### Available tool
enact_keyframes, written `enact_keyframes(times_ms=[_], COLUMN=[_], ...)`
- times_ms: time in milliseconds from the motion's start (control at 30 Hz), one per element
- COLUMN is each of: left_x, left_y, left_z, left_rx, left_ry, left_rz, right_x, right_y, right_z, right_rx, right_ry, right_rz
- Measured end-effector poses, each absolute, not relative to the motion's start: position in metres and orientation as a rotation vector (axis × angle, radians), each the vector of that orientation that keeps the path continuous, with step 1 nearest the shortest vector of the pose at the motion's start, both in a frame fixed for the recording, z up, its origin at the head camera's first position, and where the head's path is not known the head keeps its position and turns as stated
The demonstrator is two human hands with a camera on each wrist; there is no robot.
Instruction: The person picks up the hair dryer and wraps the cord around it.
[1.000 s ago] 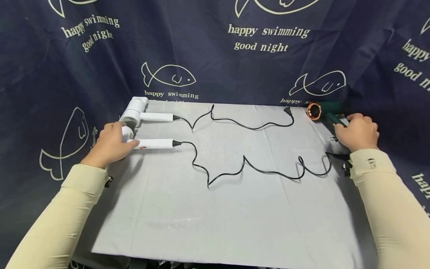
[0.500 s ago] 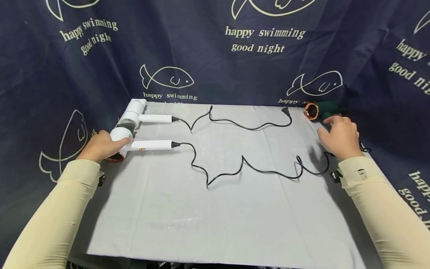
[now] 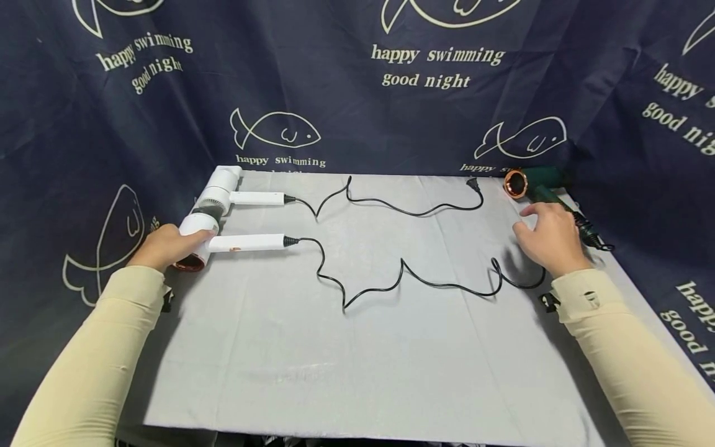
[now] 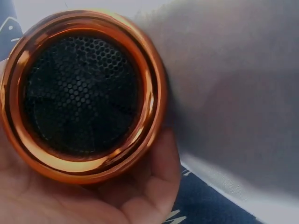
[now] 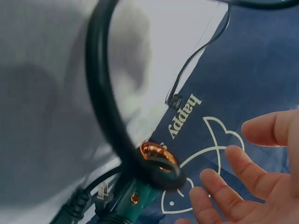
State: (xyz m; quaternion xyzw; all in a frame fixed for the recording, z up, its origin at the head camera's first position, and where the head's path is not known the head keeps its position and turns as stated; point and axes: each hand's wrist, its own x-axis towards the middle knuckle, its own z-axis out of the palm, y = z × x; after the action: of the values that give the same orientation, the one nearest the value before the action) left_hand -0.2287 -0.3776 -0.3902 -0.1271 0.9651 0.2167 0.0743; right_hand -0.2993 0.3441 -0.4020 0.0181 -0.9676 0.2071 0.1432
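Observation:
My left hand point(image 3: 167, 245) grips the barrel of the nearer white hair dryer point(image 3: 248, 243) at the table's left side, thumb on top. In the left wrist view, its copper rim point(image 4: 157, 88) circles a dark mesh, with curled fingers beneath. Over the right part of the table, my right hand point(image 3: 550, 239) holds nothing. Its fingers point(image 5: 217, 179) are loosely spread in the right wrist view. Just beyond it lies a green hair dryer point(image 3: 547, 178) with a copper nozzle, its handle partly hidden by the hand.
A second white hair dryer point(image 3: 222, 185) lies behind the first, at the back left. Its black cord ends in a plug point(image 3: 473, 184). The nearer dryer's wavy cord point(image 3: 449, 286) crosses the grey-white table point(image 3: 346, 372). A navy curtain point(image 3: 357, 124) hangs behind and beside it.
My right hand has come off the green hair dryer's handle, moving left and nearer. My left hand has shifted left on the white hair dryer, so more of its barrel and copper rim shows.

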Motion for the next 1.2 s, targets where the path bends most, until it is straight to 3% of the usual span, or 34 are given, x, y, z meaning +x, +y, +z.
enact_keyframes(times_ms=[467,1200], left_x=[-0.226,-0.221], left_y=[-0.367,-0.257], left_z=[-0.387,-0.306], left_rx=[-0.377,-0.131], left_ry=[2.941,2.736], left_rz=[0.925,1.779], right_x=[-0.284,-0.254], right_y=[0.314,0.230], right_z=[-0.394,-0.324], right_rx=[0.167,0.565], right_ry=[-2.754,-2.344], right_rz=[0.710,0.906])
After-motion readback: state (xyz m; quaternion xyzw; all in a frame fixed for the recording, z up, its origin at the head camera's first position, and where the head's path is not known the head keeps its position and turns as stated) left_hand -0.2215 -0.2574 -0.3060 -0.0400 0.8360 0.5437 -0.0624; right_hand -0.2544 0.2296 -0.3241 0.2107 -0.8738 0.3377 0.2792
